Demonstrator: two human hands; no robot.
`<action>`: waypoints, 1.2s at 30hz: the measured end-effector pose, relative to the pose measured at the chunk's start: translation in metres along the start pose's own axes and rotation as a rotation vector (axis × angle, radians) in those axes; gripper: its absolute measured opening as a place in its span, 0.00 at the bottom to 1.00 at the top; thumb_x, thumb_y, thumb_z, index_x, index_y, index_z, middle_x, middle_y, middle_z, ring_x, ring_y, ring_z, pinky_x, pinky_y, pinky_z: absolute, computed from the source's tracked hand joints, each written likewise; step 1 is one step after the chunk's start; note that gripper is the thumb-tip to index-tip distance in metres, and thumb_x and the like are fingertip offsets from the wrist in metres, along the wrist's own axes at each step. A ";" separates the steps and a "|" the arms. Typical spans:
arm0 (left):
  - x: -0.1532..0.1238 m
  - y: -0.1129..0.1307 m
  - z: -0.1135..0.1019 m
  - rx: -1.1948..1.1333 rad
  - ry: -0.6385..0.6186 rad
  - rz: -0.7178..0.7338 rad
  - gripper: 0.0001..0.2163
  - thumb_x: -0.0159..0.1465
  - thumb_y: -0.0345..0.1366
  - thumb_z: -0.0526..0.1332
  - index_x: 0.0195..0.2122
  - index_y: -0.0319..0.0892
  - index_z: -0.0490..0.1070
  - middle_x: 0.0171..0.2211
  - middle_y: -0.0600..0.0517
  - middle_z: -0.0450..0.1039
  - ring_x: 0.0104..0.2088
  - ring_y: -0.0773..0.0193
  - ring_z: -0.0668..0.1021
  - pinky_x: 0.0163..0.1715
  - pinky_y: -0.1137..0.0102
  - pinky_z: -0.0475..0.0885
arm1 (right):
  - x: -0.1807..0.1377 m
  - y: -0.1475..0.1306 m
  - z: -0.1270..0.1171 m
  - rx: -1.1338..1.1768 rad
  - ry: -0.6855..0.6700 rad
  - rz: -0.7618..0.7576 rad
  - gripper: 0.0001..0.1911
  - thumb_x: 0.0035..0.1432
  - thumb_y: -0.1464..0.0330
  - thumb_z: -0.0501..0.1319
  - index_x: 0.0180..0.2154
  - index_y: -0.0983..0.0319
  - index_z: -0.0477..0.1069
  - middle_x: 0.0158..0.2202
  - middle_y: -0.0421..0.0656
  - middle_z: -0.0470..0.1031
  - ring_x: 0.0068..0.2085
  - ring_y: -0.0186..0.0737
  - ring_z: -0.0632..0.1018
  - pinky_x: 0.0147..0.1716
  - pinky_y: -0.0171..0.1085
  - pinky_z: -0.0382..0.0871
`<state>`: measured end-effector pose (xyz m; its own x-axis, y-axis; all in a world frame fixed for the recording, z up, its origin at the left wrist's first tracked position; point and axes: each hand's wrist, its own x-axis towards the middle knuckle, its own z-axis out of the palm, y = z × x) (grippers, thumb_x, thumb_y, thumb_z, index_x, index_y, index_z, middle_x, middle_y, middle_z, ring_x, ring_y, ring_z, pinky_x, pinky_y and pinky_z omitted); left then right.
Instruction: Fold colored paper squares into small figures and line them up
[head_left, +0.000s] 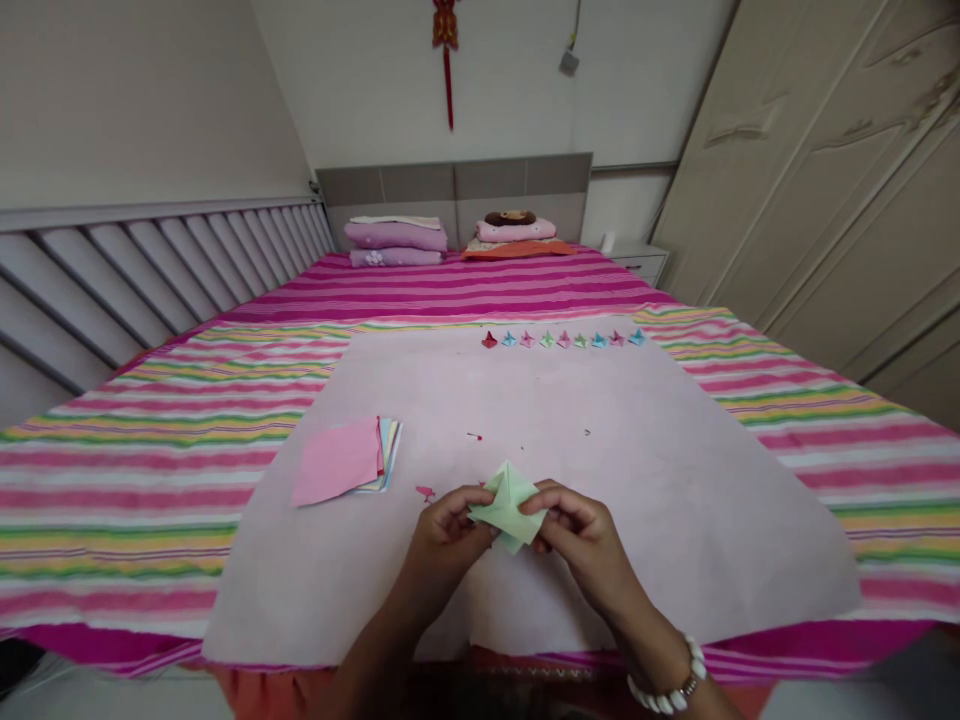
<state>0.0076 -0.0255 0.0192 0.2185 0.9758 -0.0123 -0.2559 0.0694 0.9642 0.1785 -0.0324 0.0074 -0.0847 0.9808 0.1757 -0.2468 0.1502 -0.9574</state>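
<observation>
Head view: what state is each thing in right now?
left hand, pinching the green paper at its left side.
right hand, pinching its right side.
green paper, partly folded, held between both hands.
paper stack, flat, fanned, pink sheet on top, untouched.
row of small folded pieces, lined up at the far edge of the mat.
wardrobe doors, shut.

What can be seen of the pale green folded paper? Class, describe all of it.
The green paper is pale, matte and thin, partly folded into a pointed shape with creases, its peak pointing away. It is held over the lilac sheet, near its front edge, pinched on one side by the left hand and on the other by the right hand.
</observation>
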 end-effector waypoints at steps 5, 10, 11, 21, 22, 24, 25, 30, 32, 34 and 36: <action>0.001 0.000 -0.001 -0.071 -0.025 0.001 0.10 0.49 0.27 0.69 0.32 0.40 0.72 0.37 0.53 0.75 0.31 0.70 0.75 0.30 0.76 0.69 | 0.000 0.000 0.000 0.000 0.012 -0.007 0.07 0.47 0.75 0.63 0.29 0.60 0.78 0.33 0.41 0.72 0.23 0.30 0.71 0.21 0.30 0.65; 0.001 -0.001 -0.002 -0.071 -0.014 0.029 0.17 0.51 0.26 0.67 0.39 0.45 0.64 0.44 0.53 0.72 0.30 0.71 0.75 0.28 0.76 0.68 | 0.001 -0.002 0.002 -0.006 0.028 0.005 0.07 0.46 0.75 0.63 0.29 0.59 0.78 0.33 0.40 0.73 0.22 0.29 0.70 0.20 0.30 0.65; 0.000 -0.001 -0.002 -0.054 -0.019 0.040 0.20 0.52 0.26 0.67 0.42 0.47 0.63 0.46 0.52 0.71 0.30 0.71 0.75 0.28 0.76 0.68 | 0.001 -0.002 0.002 -0.012 0.032 0.007 0.07 0.47 0.75 0.63 0.29 0.59 0.78 0.32 0.41 0.73 0.22 0.29 0.70 0.20 0.30 0.65; -0.002 0.000 -0.002 0.095 -0.092 0.041 0.19 0.55 0.28 0.64 0.48 0.49 0.67 0.41 0.52 0.72 0.32 0.68 0.73 0.31 0.74 0.68 | 0.001 -0.003 0.001 -0.056 0.033 -0.013 0.07 0.47 0.74 0.63 0.29 0.59 0.78 0.32 0.42 0.73 0.23 0.31 0.69 0.20 0.30 0.65; -0.001 0.000 -0.003 0.073 -0.089 0.047 0.19 0.55 0.27 0.64 0.47 0.49 0.67 0.43 0.52 0.71 0.32 0.68 0.74 0.31 0.74 0.68 | 0.001 -0.003 0.001 -0.061 0.032 -0.017 0.07 0.47 0.74 0.63 0.29 0.59 0.78 0.32 0.42 0.73 0.23 0.31 0.69 0.20 0.30 0.65; 0.000 -0.001 -0.004 0.046 -0.103 0.062 0.17 0.55 0.27 0.64 0.45 0.48 0.68 0.46 0.51 0.70 0.34 0.67 0.74 0.33 0.74 0.69 | 0.001 -0.003 0.001 -0.067 0.028 -0.026 0.07 0.47 0.74 0.63 0.29 0.59 0.78 0.32 0.42 0.73 0.23 0.31 0.68 0.20 0.30 0.65; 0.000 -0.001 -0.004 0.046 -0.114 0.071 0.15 0.55 0.27 0.64 0.44 0.47 0.69 0.47 0.50 0.69 0.36 0.66 0.75 0.34 0.73 0.69 | 0.001 -0.003 0.001 -0.068 0.025 -0.031 0.07 0.47 0.74 0.63 0.29 0.59 0.78 0.32 0.42 0.73 0.23 0.31 0.68 0.20 0.30 0.65; -0.001 0.001 -0.006 0.133 -0.151 0.149 0.06 0.57 0.28 0.62 0.33 0.45 0.74 0.49 0.49 0.67 0.46 0.60 0.73 0.40 0.70 0.69 | 0.002 -0.003 0.002 -0.055 0.013 -0.032 0.07 0.47 0.74 0.63 0.29 0.59 0.78 0.32 0.41 0.73 0.23 0.31 0.69 0.20 0.30 0.65; -0.001 0.003 -0.005 0.186 -0.177 0.169 0.06 0.59 0.29 0.60 0.32 0.45 0.76 0.47 0.49 0.69 0.47 0.59 0.72 0.42 0.68 0.69 | 0.002 -0.004 0.003 -0.051 0.020 -0.022 0.07 0.47 0.74 0.63 0.29 0.59 0.78 0.32 0.41 0.73 0.23 0.31 0.69 0.20 0.30 0.65; -0.002 0.006 -0.006 0.224 -0.192 0.170 0.07 0.60 0.31 0.59 0.33 0.45 0.76 0.46 0.48 0.71 0.47 0.58 0.73 0.45 0.66 0.68 | 0.002 -0.005 0.003 -0.055 0.032 -0.016 0.07 0.47 0.73 0.63 0.29 0.59 0.78 0.32 0.41 0.73 0.23 0.31 0.68 0.20 0.30 0.65; -0.003 0.007 -0.007 0.252 -0.187 0.145 0.08 0.59 0.32 0.59 0.35 0.45 0.77 0.46 0.48 0.72 0.48 0.56 0.72 0.46 0.64 0.67 | 0.002 -0.006 0.003 -0.060 0.040 -0.014 0.07 0.48 0.73 0.63 0.30 0.59 0.78 0.32 0.42 0.73 0.23 0.31 0.69 0.20 0.30 0.65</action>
<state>-0.0013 -0.0264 0.0241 0.3719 0.9152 0.1555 -0.0610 -0.1431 0.9878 0.1767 -0.0317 0.0139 -0.0424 0.9826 0.1810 -0.1892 0.1700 -0.9671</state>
